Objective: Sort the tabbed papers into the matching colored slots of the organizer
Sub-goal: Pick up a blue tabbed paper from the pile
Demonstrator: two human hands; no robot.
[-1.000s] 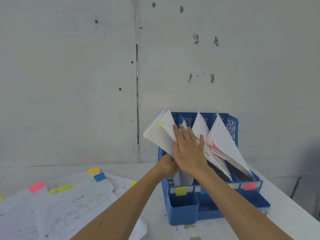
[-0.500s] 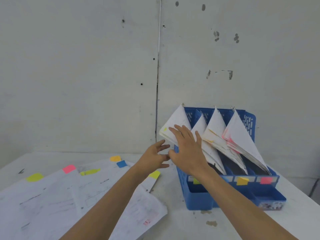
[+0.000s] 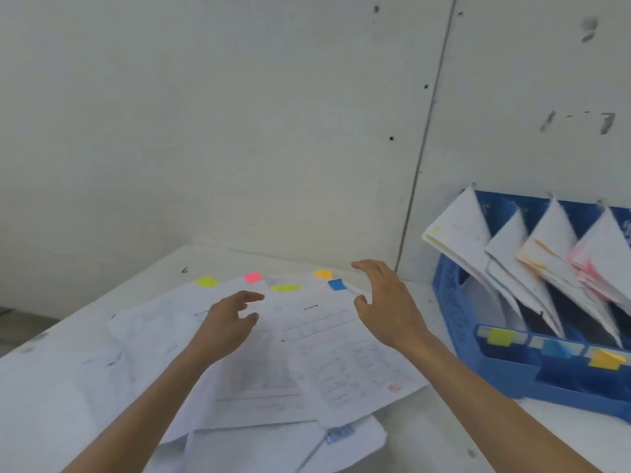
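Observation:
A loose pile of white papers (image 3: pixel 307 343) lies spread on the table, with coloured tabs along its far edge: yellow-green (image 3: pixel 207 281), pink (image 3: pixel 253 277), orange (image 3: pixel 323 274) and blue (image 3: pixel 336 284). My left hand (image 3: pixel 228 324) hovers over the pile with relaxed fingers, holding nothing. My right hand (image 3: pixel 386 298) is spread just above the sheet with the blue tab, also holding nothing. The blue organizer (image 3: pixel 454 302) stands at the right, its slots holding leaning sheets and marked yellow-green (image 3: pixel 501 336), blue (image 3: pixel 556 348) and orange (image 3: pixel 606 359).
The white table (image 3: pixel 51 387) meets a pale wall (image 3: pixel 239 131) right behind the papers and organizer. The table's left edge runs diagonally at the far left. The organizer's right side is cut off by the frame.
Both hands have left the papers in the organizer and moved left over the loose pile. The view has swung left, so the organizer now sits at the right edge.

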